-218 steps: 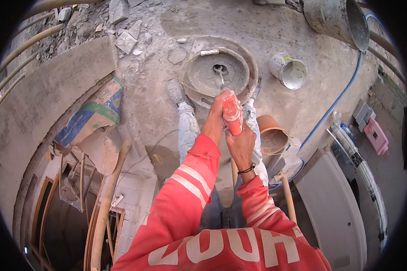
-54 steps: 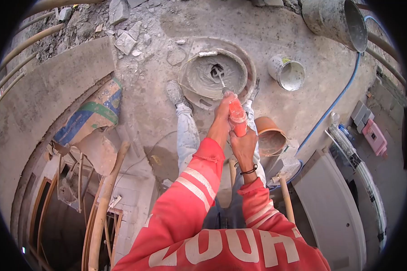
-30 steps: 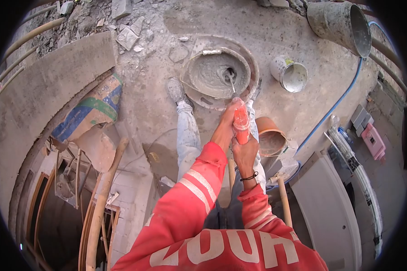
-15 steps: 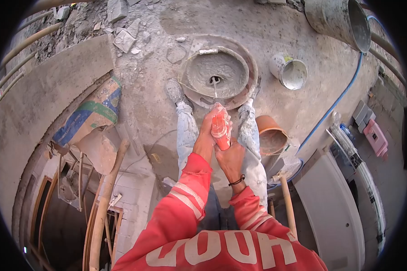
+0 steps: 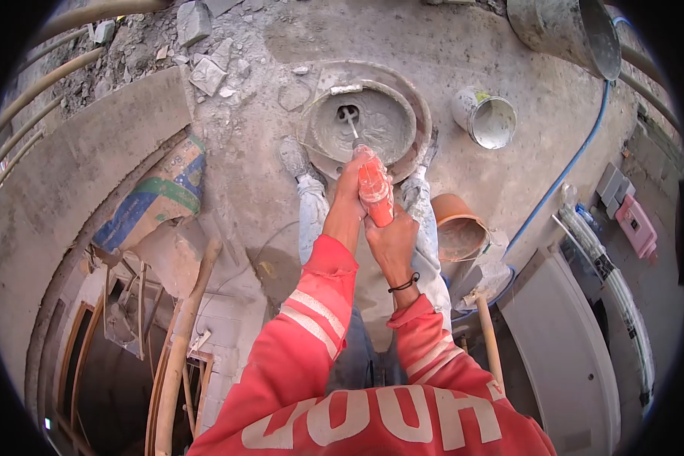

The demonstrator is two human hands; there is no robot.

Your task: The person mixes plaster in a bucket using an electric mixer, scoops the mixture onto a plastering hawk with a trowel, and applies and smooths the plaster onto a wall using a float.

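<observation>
A dust-caked red electric drill (image 5: 375,186) is held in both hands, pointing away from me and down. My left hand (image 5: 347,190) wraps round its body near the front. Lower down, my right hand (image 5: 393,242) is closed round the rear end. A mixing rod (image 5: 353,128) runs from the drill into wet grey mortar (image 5: 387,131), where a dark hollow surrounds its tip. The mortar fills a round bucket (image 5: 412,114) standing between my feet, inside a wider round rim (image 5: 427,137).
Right of the bucket are a white pail (image 5: 494,124), an orange bucket (image 5: 456,209) and a blue hose (image 5: 558,182). A large drum (image 5: 558,34) lies at the upper right. Leftward are a cement bag (image 5: 156,197), wooden poles (image 5: 194,304) and broken rubble (image 5: 207,76).
The drill and both hands have tilted slightly, carrying the rod tip up and left within the mortar. My grip looks the same.
</observation>
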